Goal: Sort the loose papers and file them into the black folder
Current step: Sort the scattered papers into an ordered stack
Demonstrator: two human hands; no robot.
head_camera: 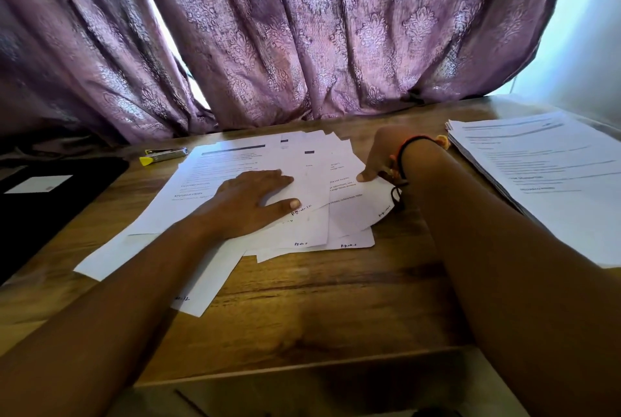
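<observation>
Left hand (250,196) presses flat on fanned loose papers (235,161), right hand (381,157) pinches a curling sheet (363,211), grained wood table (319,299) showing at 6 o'clock.

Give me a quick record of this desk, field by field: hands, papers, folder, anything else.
Loose papers: fanned untidily mid-table
Left hand: rests flat on them, fingers straight
Right hand: pinches one sheet at its edge
Black folder: far left, white label up, no hand on it
Neat stack: far right
Stapler: behind the papers, near the folder
Surface: wooden table, purple curtain behind
</observation>
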